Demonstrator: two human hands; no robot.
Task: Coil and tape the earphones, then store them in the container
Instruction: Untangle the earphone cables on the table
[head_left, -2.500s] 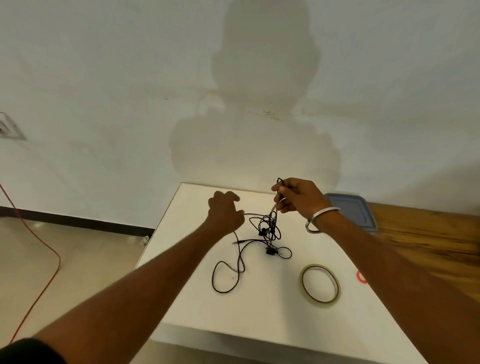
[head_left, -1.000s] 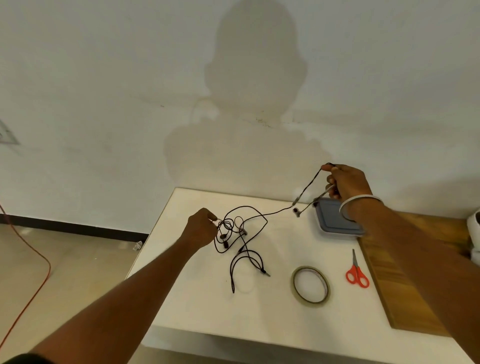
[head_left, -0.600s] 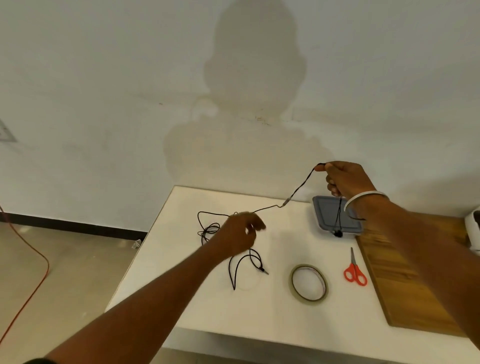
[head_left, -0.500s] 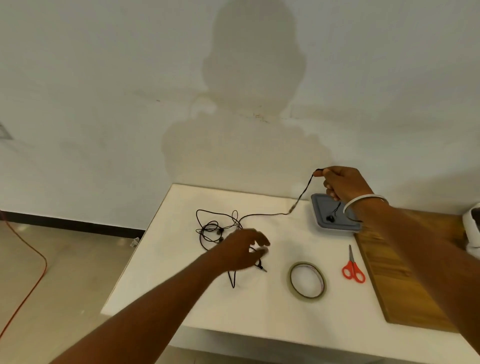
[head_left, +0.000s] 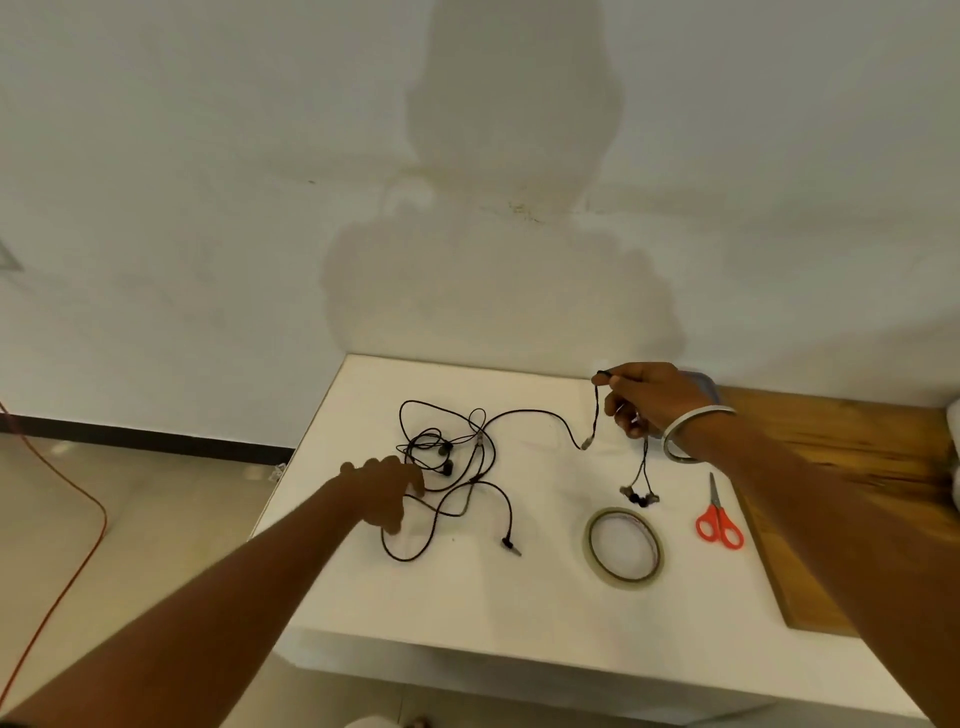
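We see a white table (head_left: 467, 613) against a white wall, w/ a wooden surface (head_left: 852, 467) butting its right side. Our right hand (head_left: 649, 402) is raised above the far right part of the table, fingers curled, pinching a black earphone cable (head_left: 524, 413) at thumb and forefinger. From that pinch the cable drops, then runs left across the tabletop. Two short strands hang below the same hand and end in a pair of earbuds (head_left: 638, 496) lying on the table, just beyond the tape roll (head_left: 623, 548).

A tangle of black earphones (head_left: 447, 457) sits left of centre, loops overlapping; a jack plug (head_left: 511, 546) lies at the near end of one strand. Whether it's one set or two in there, we can't say for sure. Our left hand (head_left: 387, 491) is down at the tangle's left edge, fingers bent and touching the cable; the hand is blurred, so we cannot tell if it actually grips.

Red-handled scissors (head_left: 718, 519) lie right of the tape, near the wood edge. A grey container (head_left: 698, 382) is mostly hidden behind the right hand. An orange cord (head_left: 78, 525) trails over the floor at left.
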